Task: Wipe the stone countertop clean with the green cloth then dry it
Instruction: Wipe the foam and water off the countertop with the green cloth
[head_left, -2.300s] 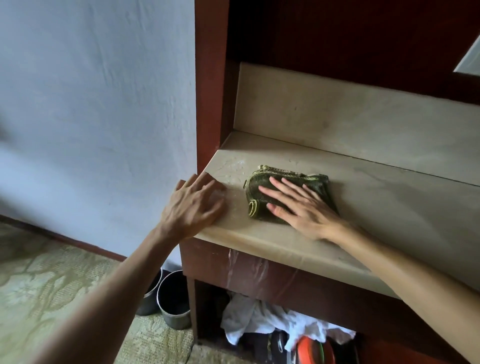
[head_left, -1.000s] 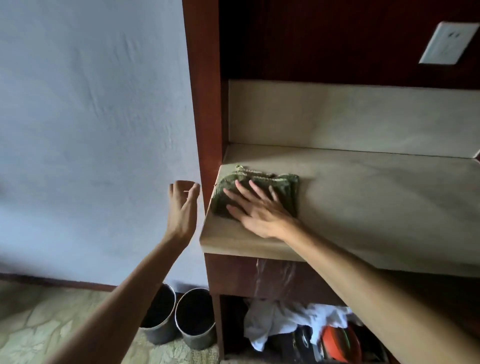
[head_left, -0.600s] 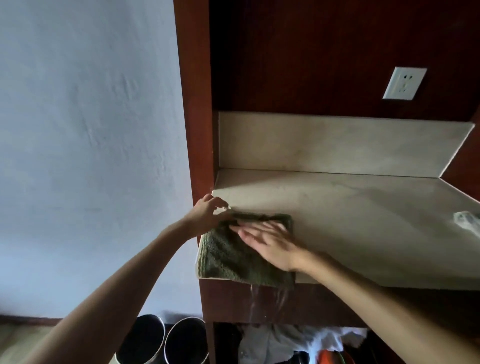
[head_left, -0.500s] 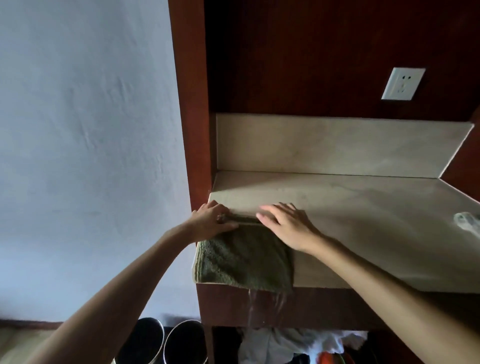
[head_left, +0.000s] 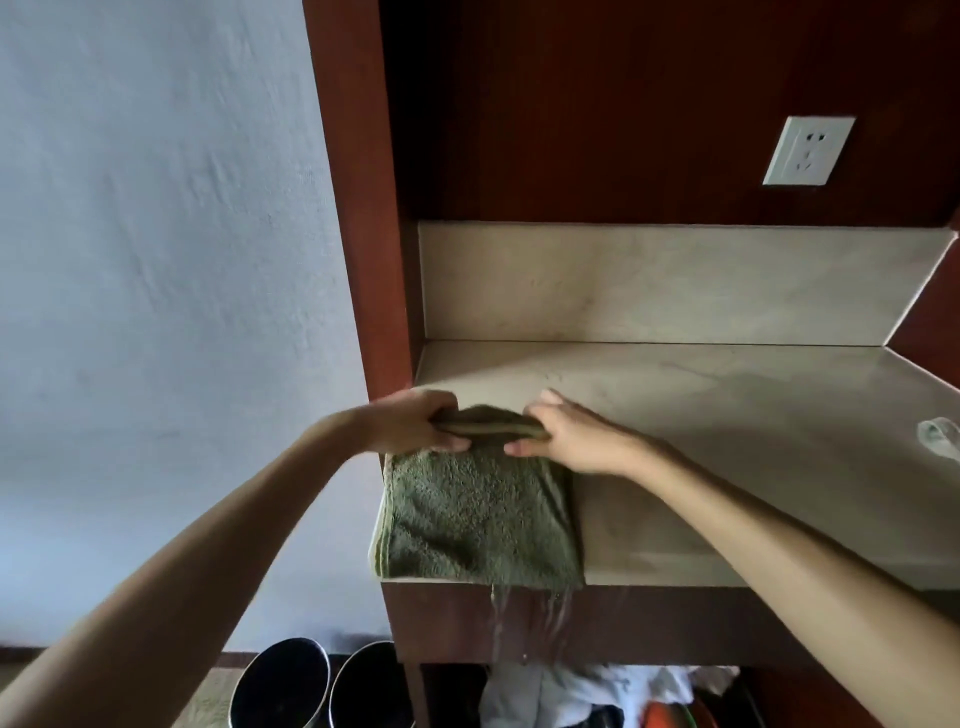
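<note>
The fingertips of both hands were tucked behind a raised fold of the green cloth (head_left: 480, 514), so they could not be seen. A small clear thing (head_left: 939, 451) at the right edge was cut off and hard to make out. Under the counter, some white cloth (head_left: 587, 693) and something orange (head_left: 670, 719) were partly hidden in the dark.

There was one green cloth, one white wall socket (head_left: 808, 150) and two metal buckets (head_left: 322, 686) on the floor. There were two hands.

The cloth lay on the front left corner of the stone countertop (head_left: 727, 441), with its near edge hanging a little over the front. The left hand (head_left: 415, 428) gripped the far edge of the cloth at its left end. The right hand (head_left: 571, 441) pinched the same edge at its right end. Both arms reached forward, and the far edge was lifted up between the hands.
</note>
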